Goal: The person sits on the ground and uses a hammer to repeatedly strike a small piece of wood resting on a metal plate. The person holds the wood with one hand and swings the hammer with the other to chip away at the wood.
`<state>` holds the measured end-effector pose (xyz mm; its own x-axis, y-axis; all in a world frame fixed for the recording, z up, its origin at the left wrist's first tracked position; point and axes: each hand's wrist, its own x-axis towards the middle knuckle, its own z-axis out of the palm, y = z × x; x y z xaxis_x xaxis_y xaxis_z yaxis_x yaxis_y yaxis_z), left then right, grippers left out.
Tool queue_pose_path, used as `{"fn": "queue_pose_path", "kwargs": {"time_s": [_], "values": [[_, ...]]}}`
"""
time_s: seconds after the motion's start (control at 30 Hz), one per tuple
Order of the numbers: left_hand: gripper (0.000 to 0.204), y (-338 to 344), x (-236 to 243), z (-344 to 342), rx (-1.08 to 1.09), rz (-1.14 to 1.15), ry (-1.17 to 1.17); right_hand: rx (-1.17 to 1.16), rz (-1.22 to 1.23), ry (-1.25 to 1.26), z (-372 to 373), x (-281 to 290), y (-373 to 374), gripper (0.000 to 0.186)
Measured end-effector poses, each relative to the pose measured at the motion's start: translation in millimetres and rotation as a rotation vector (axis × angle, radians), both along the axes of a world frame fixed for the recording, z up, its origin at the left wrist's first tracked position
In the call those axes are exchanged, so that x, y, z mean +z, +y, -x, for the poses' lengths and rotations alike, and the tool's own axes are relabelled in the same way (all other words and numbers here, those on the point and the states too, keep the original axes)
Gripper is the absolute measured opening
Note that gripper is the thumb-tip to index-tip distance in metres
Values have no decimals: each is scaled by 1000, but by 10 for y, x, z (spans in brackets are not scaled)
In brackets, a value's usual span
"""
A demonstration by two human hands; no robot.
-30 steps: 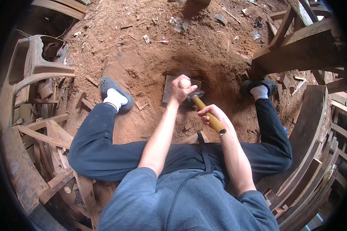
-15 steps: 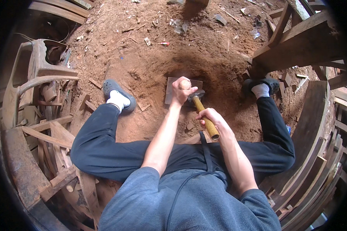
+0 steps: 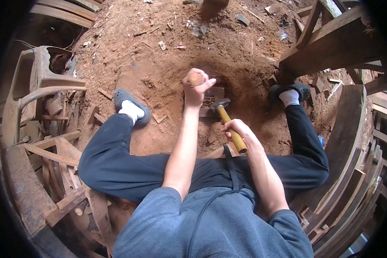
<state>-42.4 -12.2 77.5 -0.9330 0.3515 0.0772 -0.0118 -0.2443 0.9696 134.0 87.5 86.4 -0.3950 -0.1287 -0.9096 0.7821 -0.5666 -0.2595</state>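
My left hand [image 3: 195,92] is closed around an upright tool whose round wooden butt [image 3: 196,79] faces up. Its shaft and lower end are hidden by the fist. In my right hand [image 3: 237,129] is a hammer [image 3: 230,122] with a yellow textured handle, gripped near the butt. The steel hammer head [image 3: 221,102] hangs just right of my left wrist, apart from the wooden butt. Beneath both hands lies a flat board [image 3: 216,92] in the dug-out dirt, partly covered by my left hand and forearm.
A worn plastic chair [image 3: 43,73] lies at the left beside scrap timber [image 3: 64,150]. Heavy beams [image 3: 327,47] lean at the far right, with stacked planks [image 3: 339,142] nearer. My feet in grey clogs [image 3: 133,105] flank the board. Sawdust and litter cover the ground [image 3: 159,73].
My left hand has risen away from me and slightly left, uncovering part of the board. The hammer has shifted slightly right, and its head now stands apart from my left hand.
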Motion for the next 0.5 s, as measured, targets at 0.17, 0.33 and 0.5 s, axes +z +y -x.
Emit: {"fn": "queue_pose_path", "kwargs": {"time_s": [0.17,0.33,0.5], "values": [[25,-369,-206,33,139,-4,-149,-5,-8,-25,11,-22,-14,26],[24,-446,-308,36,63,6,-127,-96,42,2,-26,-18,14,17],[25,-469,-412,-45,-26,123,-90,-121,31,11,-66,-19,8,13]]}}
